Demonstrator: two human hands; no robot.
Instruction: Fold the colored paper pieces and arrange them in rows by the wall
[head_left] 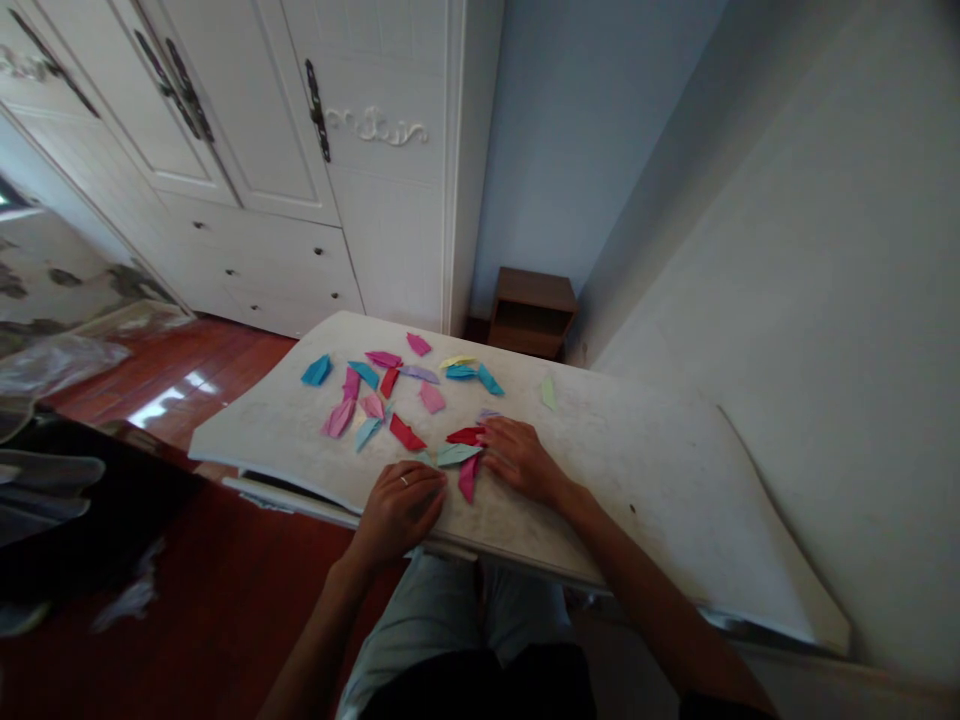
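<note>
My left hand (406, 502), with a ring on one finger, rests at the table's near edge with its fingers curled in. Whatever may be under those fingers is hidden. A pale green folded paper piece (426, 458) peeks out just beyond its knuckles. My right hand (525, 460) lies palm down with fingers stretched out, its fingertips at a small cluster. That cluster has a red folded paper piece (465, 436), a mint green one (457, 455) and a magenta one (469, 478). Just past the right fingers sits a lavender piece (488, 414), partly covered.
Several more folded papers, among them a blue piece (317, 370), a pink piece (431, 397) and a light green piece (548, 392), are spread over the white table (645, 450). A white wardrobe (397, 220) and a brown nightstand (534, 290) stand beyond; a wall (825, 300) borders the right.
</note>
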